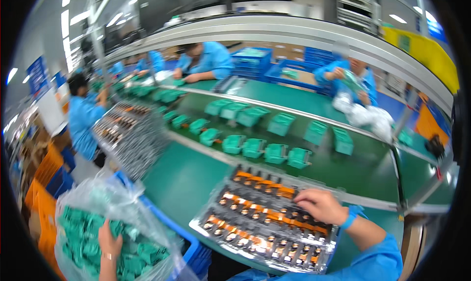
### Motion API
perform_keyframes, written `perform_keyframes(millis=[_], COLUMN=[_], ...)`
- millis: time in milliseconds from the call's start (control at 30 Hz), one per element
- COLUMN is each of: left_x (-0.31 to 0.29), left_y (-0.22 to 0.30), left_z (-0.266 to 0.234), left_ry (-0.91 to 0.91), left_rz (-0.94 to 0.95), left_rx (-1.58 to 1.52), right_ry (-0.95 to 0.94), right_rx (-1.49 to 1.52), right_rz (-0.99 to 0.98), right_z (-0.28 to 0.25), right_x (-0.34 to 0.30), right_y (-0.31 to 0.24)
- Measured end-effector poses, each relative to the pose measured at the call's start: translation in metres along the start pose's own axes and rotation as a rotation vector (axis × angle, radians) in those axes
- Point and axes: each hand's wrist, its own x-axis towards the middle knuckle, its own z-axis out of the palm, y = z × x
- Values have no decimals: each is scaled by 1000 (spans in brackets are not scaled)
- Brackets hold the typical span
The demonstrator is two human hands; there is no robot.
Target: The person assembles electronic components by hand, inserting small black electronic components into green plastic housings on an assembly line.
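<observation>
My left hand (110, 242) reaches into a clear plastic bag (93, 190) filled with green plastic housings (81, 232). Its fingers and thumb close around one of the housings, partly hidden among the others. On the bench in front of me lies a clear blister tray (223, 234) with rows of small black and metallic parts joined to orange strips (255, 209). Over the tray's far right part, my right hand (321, 206) has its fingers pinched together at the upper row. What sits between those fingertips is too small to make out. A blue band circles the right wrist.
Beyond the tray runs a dark green conveyor (343, 170) carrying two rows of green housings (275, 153). A tall stack of clear trays (135, 143) stands at the left. The bag rests by a blue crate (198, 254). Co-workers in blue (211, 60) sit across the line.
</observation>
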Motion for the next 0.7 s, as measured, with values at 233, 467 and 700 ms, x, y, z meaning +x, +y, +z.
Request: perform_keyframes(millis=[233, 467, 700], left_x=[-38, -18, -10], left_y=[78, 127, 327], left_z=[-69, -64, -19], left_ry=[47, -298, -588], left_rz=[-531, -88, -154], left_rx=[-510, -1877, -1400], right_ry=[11, 140, -14], right_rx=[-134, -161, 181], right_rz=[-197, -250, -273], right_z=[9, 17, 38], right_x=[-16, -21, -10], right_y=[10, 12, -25])
